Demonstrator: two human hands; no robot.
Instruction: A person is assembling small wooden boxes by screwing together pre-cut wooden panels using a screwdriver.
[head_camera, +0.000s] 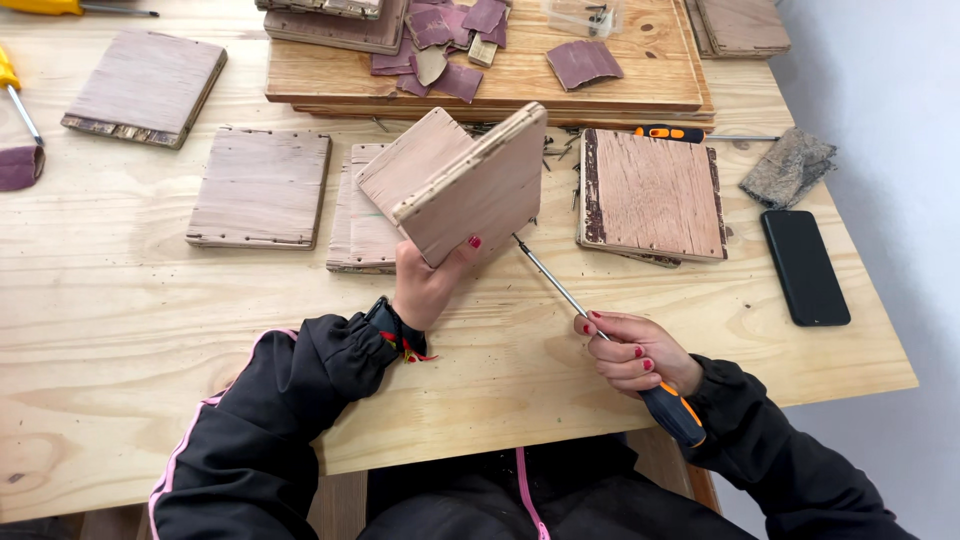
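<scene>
Gripping joined boards (455, 185), left hand (425, 285), right hand (635, 352) screwdriver (600, 335)

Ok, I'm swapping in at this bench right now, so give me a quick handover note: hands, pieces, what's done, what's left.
Left hand: holds the joined wooden boards tilted up off the table.
Right hand: grips the screwdriver, its tip at the boards' lower edge.
Done: two boards joined at a corner.
Left: three loose boards lie flat, one left of the held piece, one partly behind it, one right.
</scene>
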